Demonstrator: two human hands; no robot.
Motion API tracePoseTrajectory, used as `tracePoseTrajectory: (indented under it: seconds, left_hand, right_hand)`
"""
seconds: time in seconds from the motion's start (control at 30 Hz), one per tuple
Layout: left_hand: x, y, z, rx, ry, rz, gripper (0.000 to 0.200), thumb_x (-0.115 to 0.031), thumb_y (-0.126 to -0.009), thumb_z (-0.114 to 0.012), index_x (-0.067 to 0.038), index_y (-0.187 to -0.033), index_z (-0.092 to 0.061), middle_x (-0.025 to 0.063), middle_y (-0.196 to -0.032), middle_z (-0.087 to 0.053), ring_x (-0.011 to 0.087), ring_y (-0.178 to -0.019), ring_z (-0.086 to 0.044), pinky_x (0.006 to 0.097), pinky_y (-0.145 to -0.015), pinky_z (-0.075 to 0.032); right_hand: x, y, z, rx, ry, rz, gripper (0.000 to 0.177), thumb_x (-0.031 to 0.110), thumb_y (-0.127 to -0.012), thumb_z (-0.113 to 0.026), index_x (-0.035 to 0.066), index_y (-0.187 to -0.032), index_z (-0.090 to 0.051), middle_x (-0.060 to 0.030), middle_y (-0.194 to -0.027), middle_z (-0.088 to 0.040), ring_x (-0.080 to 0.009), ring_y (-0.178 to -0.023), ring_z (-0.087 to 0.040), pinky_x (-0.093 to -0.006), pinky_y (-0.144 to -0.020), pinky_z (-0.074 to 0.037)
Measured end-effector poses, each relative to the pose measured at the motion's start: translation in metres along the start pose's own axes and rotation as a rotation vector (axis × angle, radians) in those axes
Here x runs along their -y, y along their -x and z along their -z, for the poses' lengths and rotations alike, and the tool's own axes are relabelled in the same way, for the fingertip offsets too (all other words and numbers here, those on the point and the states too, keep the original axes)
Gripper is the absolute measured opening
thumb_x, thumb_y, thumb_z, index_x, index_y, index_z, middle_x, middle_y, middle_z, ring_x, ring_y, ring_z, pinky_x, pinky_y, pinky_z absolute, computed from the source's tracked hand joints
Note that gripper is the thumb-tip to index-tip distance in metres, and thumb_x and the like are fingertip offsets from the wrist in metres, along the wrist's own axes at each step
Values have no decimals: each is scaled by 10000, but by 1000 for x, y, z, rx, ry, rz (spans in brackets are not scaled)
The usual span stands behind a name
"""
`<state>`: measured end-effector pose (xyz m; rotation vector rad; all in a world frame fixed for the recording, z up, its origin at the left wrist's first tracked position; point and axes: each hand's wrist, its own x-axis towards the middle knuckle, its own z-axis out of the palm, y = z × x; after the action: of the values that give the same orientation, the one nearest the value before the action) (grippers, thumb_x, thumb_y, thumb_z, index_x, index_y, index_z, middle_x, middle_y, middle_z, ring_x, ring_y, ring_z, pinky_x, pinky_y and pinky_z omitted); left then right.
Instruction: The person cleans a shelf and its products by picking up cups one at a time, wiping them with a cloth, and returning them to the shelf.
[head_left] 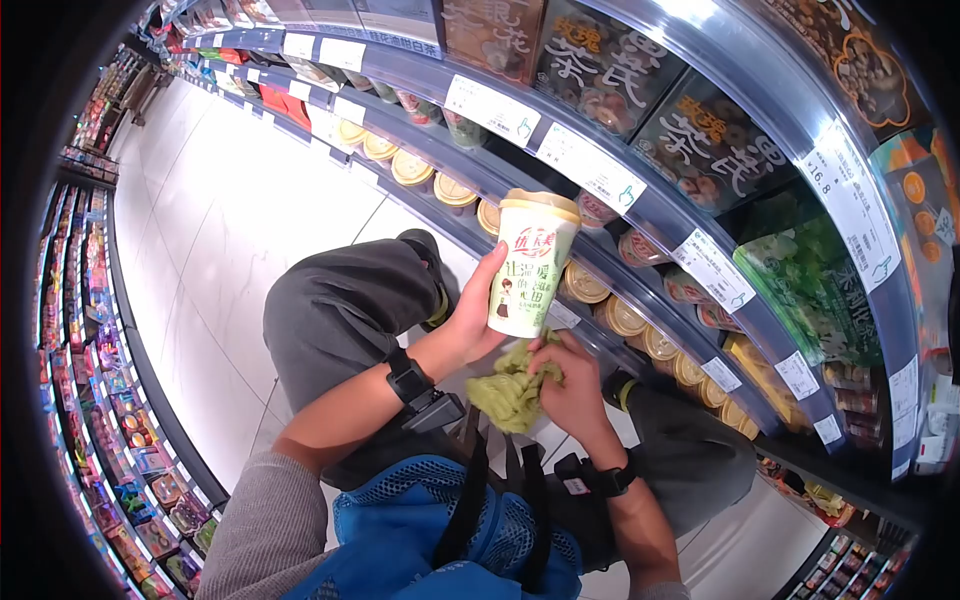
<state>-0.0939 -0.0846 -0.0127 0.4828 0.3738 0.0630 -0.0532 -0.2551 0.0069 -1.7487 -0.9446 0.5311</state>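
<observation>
My left hand (478, 312) is closed around a paper drink cup (533, 268) with a tan lid, green print and red lettering. The cup tilts slightly, its printed side facing me, in front of the shelves. Just below it, my right hand (572, 385) grips a crumpled yellow-green cloth (508, 392), which hangs out past the fingers to the left. The cloth's upper edge comes close under the cup's base.
Curved store shelves (645, 215) with price labels rise ahead and to the right. Tan-lidded jars (412, 167) line a lower shelf, and boxed tea (610, 62) stands above. A green bag (810, 285) sits at right. White floor tiles (200, 230) and another stocked aisle (120, 420) lie left.
</observation>
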Motion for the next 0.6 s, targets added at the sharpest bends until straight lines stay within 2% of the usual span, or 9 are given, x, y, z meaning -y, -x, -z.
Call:
tracePoseTrajectory:
  seconds: [0.07,0.17,0.23,0.27,0.37,0.43,0.5,0.53,0.6]
  left_hand:
    - [-3,3,-14,-53,-61,-26,572,-476,-943,-317,-26,-1275,-436,142,-1171,-570,253,-976,-610,365,-824,-505]
    - [0,0,-14,20,-38,-49,579,-470,-954,-270,-30,-1303,-410,149,-1191,-559,261,-1033,-586,383,-887,-471]
    - [5,-2,-11,68,-49,-24,590,-475,-957,-244,-31,-1313,-398,147,-1203,-552,262,-1059,-572,384,-906,-459]
    - [8,-4,-9,117,-61,2,600,-480,-961,-218,-32,-1324,-386,146,-1214,-545,262,-1085,-558,386,-924,-447]
    - [21,-3,-6,104,-81,20,619,-494,-962,-188,-33,-1329,-377,150,-1238,-526,254,-1095,-550,374,-931,-441]
    - [22,2,-11,8,-117,10,570,-458,-973,-265,-30,-1336,-364,141,-1239,-519,220,-1083,-553,344,-930,-438]
    - [16,2,-12,-20,-595,-155,485,-353,-967,-395,-25,-1324,-370,117,-1198,-532,168,-1049,-551,306,-908,-438]
    - [9,-1,-13,-8,-655,-220,471,-244,-896,-570,-16,-1275,-410,84,-1127,-556,132,-1004,-545,284,-868,-447]
    - [-8,0,-26,-56,-696,-245,496,-235,-837,-644,-2,-1221,-434,81,-1070,-570,127,-957,-557,272,-815,-464]
  right_hand:
    - [-21,2,1,39,-55,-4,305,-149,-635,-429,6,-868,-549,-157,-945,-543,-294,-884,-551,-319,-757,-437]
    - [-24,1,8,22,-206,-47,326,-103,-682,-489,15,-980,-548,-129,-945,-565,-224,-875,-568,-289,-743,-438]
    - [6,-11,16,-204,-613,-340,337,-42,-781,-514,3,-1115,-516,-94,-959,-565,-154,-893,-545,-279,-764,-428]
    - [3,-12,16,-184,-609,-384,447,75,-831,-589,-17,-1239,-433,-91,-1010,-566,-145,-949,-534,-286,-813,-428]
    - [12,-13,7,-147,-331,-267,570,140,-801,-665,-10,-1281,-397,-107,-1078,-565,-165,-1006,-533,-302,-853,-432]
    - [7,-14,6,-112,-358,-270,683,178,-766,-713,-8,-1317,-354,-118,-1130,-558,-182,-1048,-526,-319,-888,-428]
    - [3,-17,10,-24,-449,-367,683,181,-776,-704,-7,-1331,-353,-118,-1110,-569,-181,-1034,-535,-312,-874,-433]
    - [3,-20,12,-22,-448,-368,683,181,-776,-704,-7,-1331,-353,-118,-1110,-569,-181,-1034,-535,-312,-874,-433]
    - [2,-24,15,32,-414,-415,600,180,-801,-683,-14,-1296,-406,-100,-1052,-601,-157,-983,-554,-289,-847,-439]
